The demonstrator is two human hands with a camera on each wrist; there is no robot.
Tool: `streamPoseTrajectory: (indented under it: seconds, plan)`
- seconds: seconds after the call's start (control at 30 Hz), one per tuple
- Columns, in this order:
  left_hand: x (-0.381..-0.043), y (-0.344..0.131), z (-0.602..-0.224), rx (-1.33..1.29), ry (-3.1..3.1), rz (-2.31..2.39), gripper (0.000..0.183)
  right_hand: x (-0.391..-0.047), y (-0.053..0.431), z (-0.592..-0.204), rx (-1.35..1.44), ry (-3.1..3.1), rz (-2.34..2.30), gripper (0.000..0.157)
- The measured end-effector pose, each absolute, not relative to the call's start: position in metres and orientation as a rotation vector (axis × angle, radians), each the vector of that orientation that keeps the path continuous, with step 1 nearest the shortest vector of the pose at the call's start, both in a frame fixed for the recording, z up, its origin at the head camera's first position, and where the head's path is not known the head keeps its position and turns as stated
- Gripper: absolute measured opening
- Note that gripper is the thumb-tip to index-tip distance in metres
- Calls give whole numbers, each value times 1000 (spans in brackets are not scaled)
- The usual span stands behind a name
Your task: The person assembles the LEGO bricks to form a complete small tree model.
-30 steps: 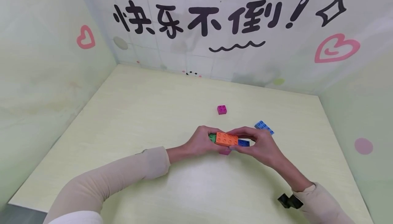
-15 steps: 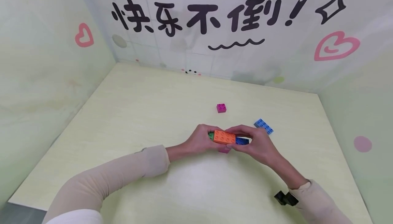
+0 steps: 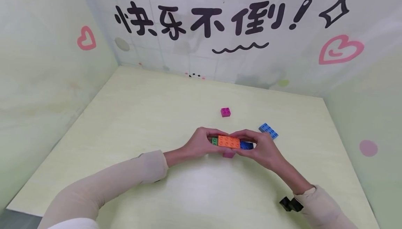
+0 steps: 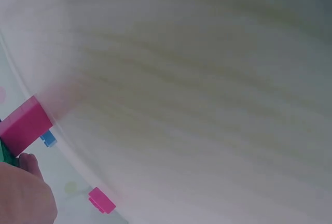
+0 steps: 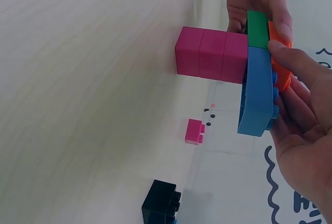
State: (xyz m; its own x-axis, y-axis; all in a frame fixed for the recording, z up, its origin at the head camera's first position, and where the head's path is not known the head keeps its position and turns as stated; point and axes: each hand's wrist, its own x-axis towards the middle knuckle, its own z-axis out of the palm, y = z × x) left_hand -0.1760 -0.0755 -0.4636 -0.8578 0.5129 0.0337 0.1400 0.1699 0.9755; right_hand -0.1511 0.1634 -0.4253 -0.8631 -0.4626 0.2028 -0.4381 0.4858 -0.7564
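Both hands hold one toy brick assembly above the table. An orange brick (image 3: 229, 142) lies across a green brick (image 3: 214, 141) and a dark blue brick (image 3: 246, 145), its studs facing the head camera. A column of pink bricks (image 5: 211, 54) extends from the underside, as the right wrist view shows. My left hand (image 3: 202, 142) grips the assembly at the green end, thumb and fingers on opposite long sides. My right hand (image 3: 267, 149) pinches the orange brick near the blue end. Fingertips of both hands meet around the orange brick.
Beyond the hands, a small magenta brick (image 3: 225, 112) lies on the pale table (image 3: 150, 107). A light blue brick (image 3: 268, 131) lies behind the right hand. Printed walls enclose the table's back and sides. A black object (image 3: 291, 204) sits by the right sleeve.
My left hand has shifted slightly left along the assembly, so more of the green brick shows. The right hand keeps its pinch, and the loose bricks stay put.
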Motion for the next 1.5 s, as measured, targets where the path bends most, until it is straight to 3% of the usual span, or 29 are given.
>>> streamPoseTrajectory:
  seconds: [1.0, 1.17, 1.5]
  plan:
    - [-175, -80, -460, 798, 2123, 1826, 34, -146, 165, -437, -721, 2672, -1432, 42]
    - [-176, -79, -465, 784, 2124, 1814, 35, -145, 181, -440, -733, 2586, -1514, 47]
    - [-176, -78, -464, 773, 2123, 1799, 35, -152, 243, -442, -499, 2576, -1780, 39]
